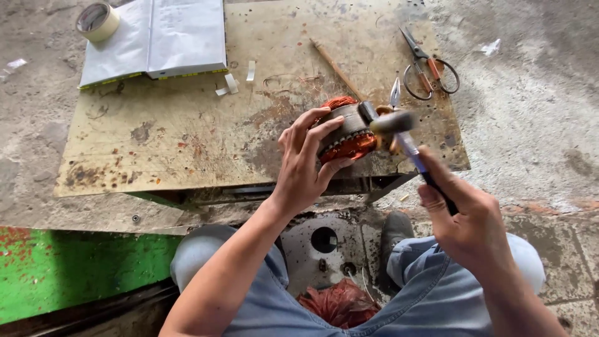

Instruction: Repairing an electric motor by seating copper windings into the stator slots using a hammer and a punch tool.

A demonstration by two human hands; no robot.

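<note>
hammer head (pixel 392 122) blurred, handle hidden in grip

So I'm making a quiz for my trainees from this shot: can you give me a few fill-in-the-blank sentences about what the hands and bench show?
1. The left hand grips a motor stator wound with ____ wire.
2. The right hand holds a ____ by its handle.
3. The scissors lie at the board's far ____ corner.
4. The roll of tape sits beside a ____ book.

Missing words: copper; hammer; right; white
</note>
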